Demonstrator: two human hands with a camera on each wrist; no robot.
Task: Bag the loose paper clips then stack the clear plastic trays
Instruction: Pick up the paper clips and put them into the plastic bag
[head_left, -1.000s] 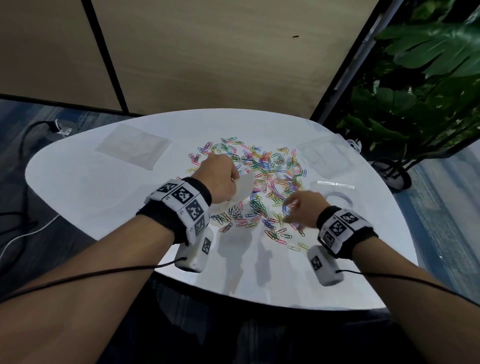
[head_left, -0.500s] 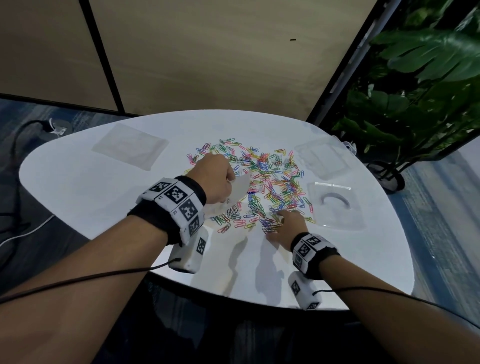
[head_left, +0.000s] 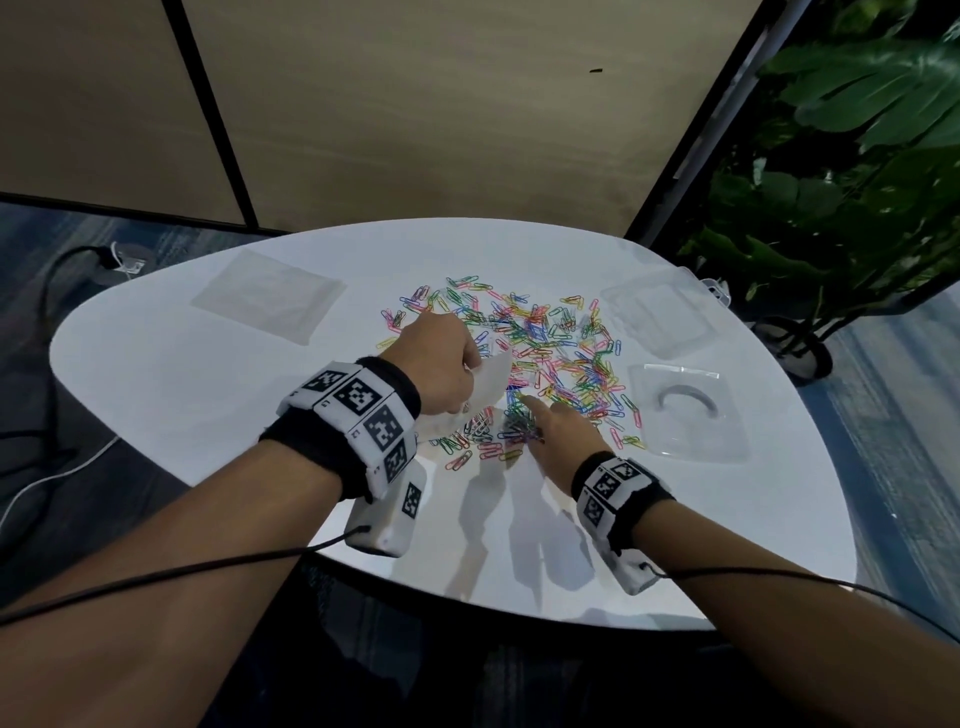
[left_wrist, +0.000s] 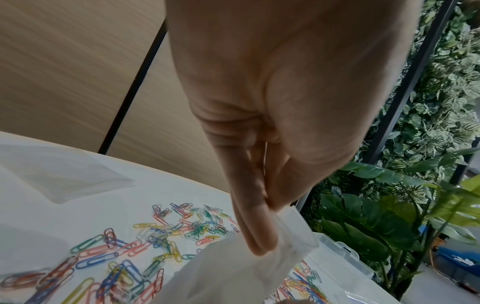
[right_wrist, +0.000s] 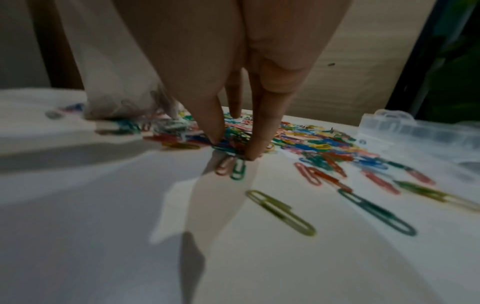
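The left hand (head_left: 441, 364) is pinching the top edge of a small clear bag (head_left: 485, 387), thumb and fingers (left_wrist: 255, 232) pressed together on the plastic, and is holding the bag up so that its lower end is sitting on the white counter (head_left: 208, 395). A few paper clips are already showing through the bag's bottom (right_wrist: 114, 107) in the right wrist view.

The right hand (head_left: 563, 434) is reaching down onto the near edge of the pile of paper clips (head_left: 545, 364), just beside the bag. Its fingers (right_wrist: 262, 131) are pointing straight down, and two fingertips are closing around a small bunch of clips with a narrow gap between them; whether the bunch is being lifted off the counter cannot be told, since this view is blurred.

The coloured clips are lying scattered across the middle of the counter, with some loose ones (right_wrist: 280, 211) lying apart on the near side. To the right of the pile, two clear trays are lying side by side and unstacked: the nearer tray (head_left: 685, 410) and the farther tray (head_left: 657, 314), closer to the counter's right edge. A second flat clear bag (head_left: 267, 293) is lying at the far left of the counter, well apart from the clips. Leafy plants (head_left: 852, 156) are standing beyond the counter on the right.
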